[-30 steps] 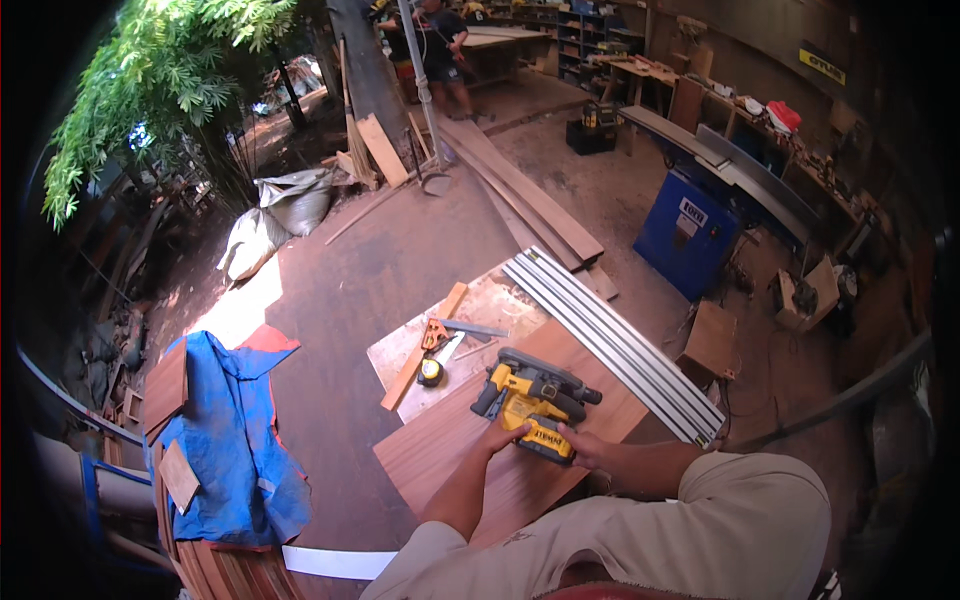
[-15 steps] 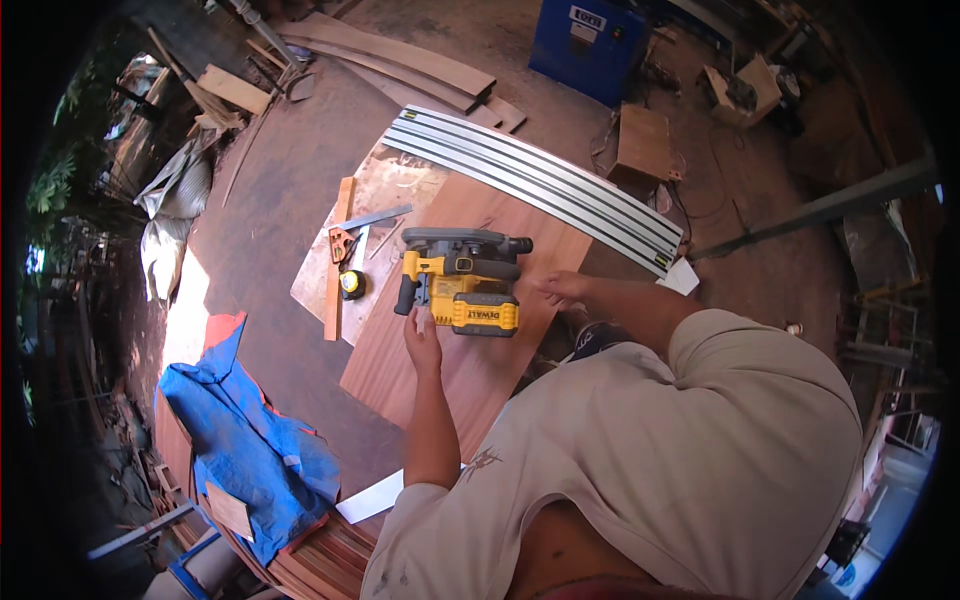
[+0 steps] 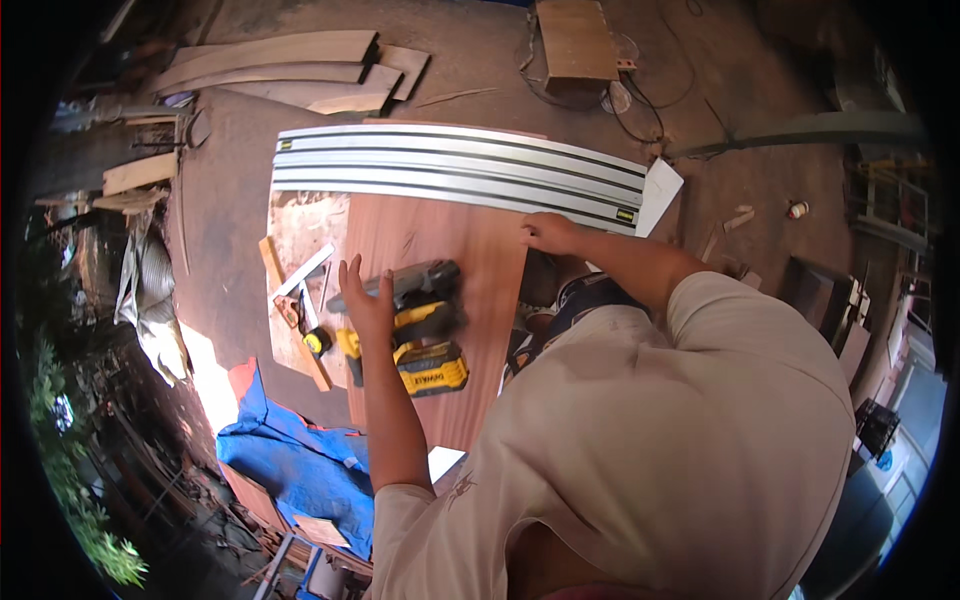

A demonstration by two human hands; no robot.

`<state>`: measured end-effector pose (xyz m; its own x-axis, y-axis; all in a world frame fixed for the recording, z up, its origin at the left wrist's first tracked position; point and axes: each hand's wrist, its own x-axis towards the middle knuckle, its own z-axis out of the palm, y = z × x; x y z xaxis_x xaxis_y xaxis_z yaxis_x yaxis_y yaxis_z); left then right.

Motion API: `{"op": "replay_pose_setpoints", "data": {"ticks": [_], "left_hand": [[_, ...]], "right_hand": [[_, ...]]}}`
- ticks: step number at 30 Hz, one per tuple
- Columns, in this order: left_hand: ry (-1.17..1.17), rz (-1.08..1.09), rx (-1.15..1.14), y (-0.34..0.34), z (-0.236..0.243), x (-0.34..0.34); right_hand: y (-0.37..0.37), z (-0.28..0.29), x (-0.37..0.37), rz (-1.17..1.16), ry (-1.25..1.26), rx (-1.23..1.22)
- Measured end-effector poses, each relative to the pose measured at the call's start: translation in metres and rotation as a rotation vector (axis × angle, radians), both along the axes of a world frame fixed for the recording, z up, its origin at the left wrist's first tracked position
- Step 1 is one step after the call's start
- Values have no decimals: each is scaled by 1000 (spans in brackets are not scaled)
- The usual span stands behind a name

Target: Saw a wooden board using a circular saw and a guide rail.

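A yellow and black cordless circular saw (image 3: 430, 368) lies on the reddish-brown wooden board (image 3: 440, 245), slightly blurred. My left hand (image 3: 370, 305) is raised over the saw's left part with fingers spread, covering some of it; nothing is in its grasp. Across the board's far end runs a long silver guide rail (image 3: 450, 165) with black strips. Just below the rail's near edge, by the board's right side, is my right hand (image 3: 552, 233). Its fingers are loosely bent, with a gap between thumb and fingers; whether it touches the rail cannot be made out.
Left of the saw lie a yellow tape measure (image 3: 316, 342), a square (image 3: 303, 270) and a narrow wooden strip (image 3: 312, 360). A blue tarp (image 3: 290, 465) sits at the lower left. Planks (image 3: 270, 62) are stacked on the floor beyond; a wooden box (image 3: 577, 42) with cables stands far right.
My view has shifted and turned. My left hand has come up from the saw's near edge to over it, fingers spreading. My right hand is now close to the guide rail.
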<state>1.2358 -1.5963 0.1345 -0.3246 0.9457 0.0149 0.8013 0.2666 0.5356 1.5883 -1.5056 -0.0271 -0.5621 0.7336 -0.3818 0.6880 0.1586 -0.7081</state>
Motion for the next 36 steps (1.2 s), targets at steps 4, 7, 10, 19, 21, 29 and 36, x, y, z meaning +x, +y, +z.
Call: {"op": "replay_pose_setpoints", "data": {"ticks": [4, 7, 10, 19, 21, 29, 36], "left_hand": [[94, -24, -355, 105, -89, 16], [146, 3, -555, 157, -150, 22], [173, -21, -619, 183, -185, 27], [307, -83, -749, 192, -202, 45], [321, -102, -751, 193, -202, 45], [391, -159, -736, 197, -199, 47], [294, -118, -769, 198, -198, 47]], "right_hand": [[31, -12, -21, 10, 218, 28], [43, -18, -26, 23, 324, 76], [58, -24, -20, 29, 366, 167], [103, -18, -16, 21, 261, 237], [110, -21, -17, 2, 273, 239], [129, -32, -19, -38, 300, 203], [142, -40, -18, 0, 231, 202]]}}
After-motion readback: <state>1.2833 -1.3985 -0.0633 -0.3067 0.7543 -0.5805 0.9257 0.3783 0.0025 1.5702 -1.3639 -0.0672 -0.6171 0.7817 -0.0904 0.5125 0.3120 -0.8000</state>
